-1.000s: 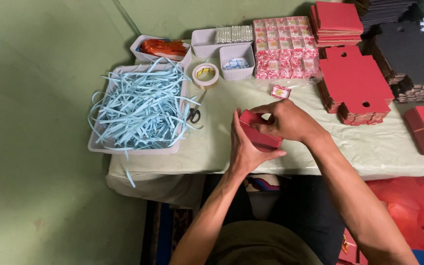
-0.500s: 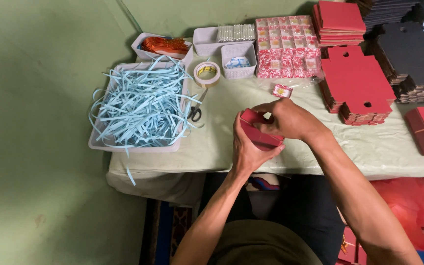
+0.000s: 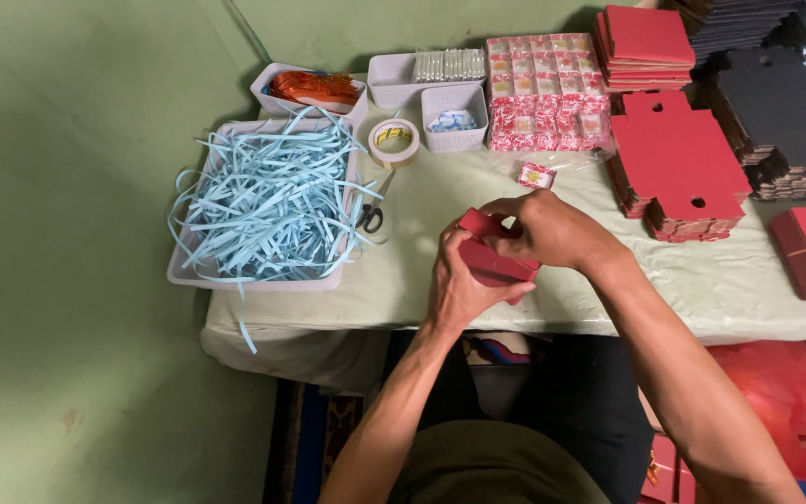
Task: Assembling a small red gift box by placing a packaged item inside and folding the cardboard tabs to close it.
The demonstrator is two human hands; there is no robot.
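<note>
Both hands grip a red cardboard box (image 3: 494, 261) above the counter (image 3: 552, 280) edge — left hand (image 3: 459, 289) fingers clamped underneath, right hand (image 3: 552, 231) fingers pinching its top; scissors (image 3: 371, 217) lie at nine o'clock.

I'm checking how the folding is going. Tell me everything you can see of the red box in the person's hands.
The red box looks like thin matte card, small and partly folded, with one flap standing up at its top left. It is held tilted above the near edge of the table. The left hand cups it from below and the side; the right hand covers its top, fingers on the flap. Much of it is hidden.
</note>
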